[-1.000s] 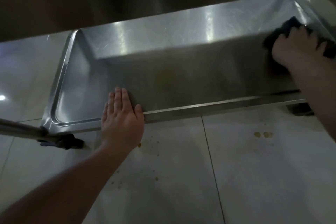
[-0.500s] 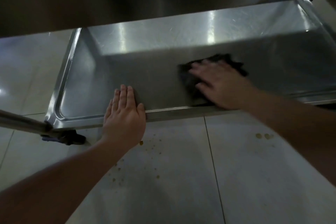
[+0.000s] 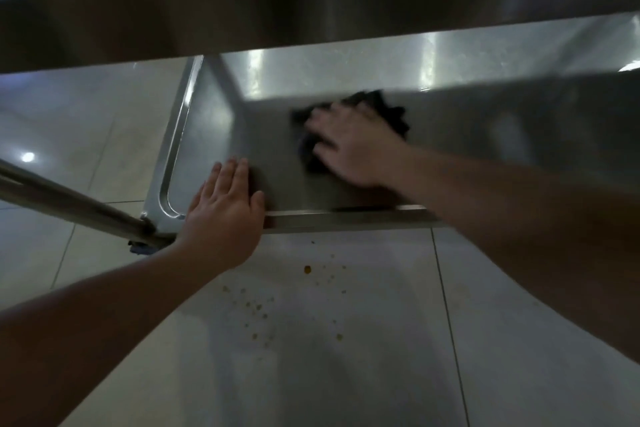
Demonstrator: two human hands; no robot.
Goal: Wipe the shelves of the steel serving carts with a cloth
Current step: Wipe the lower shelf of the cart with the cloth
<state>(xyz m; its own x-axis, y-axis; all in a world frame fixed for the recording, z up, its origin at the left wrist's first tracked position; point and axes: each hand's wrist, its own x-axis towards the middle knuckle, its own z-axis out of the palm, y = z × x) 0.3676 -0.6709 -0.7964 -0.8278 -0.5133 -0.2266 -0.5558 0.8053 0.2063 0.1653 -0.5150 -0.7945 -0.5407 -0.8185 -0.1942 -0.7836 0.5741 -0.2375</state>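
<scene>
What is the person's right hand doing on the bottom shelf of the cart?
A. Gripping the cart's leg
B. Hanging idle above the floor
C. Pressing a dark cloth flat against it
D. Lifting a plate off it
C: the right hand lies with fingers spread on a dark cloth on the steel shelf, while the left hand rests flat on the shelf's front edge.

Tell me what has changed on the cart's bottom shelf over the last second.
The right hand has swept the dark cloth leftward along the bottom shelf, from its right end to the left part, closing on the left hand. It presses the cloth flat throughout. The left hand stays flat on the shelf's front rim, near the left corner.
</scene>
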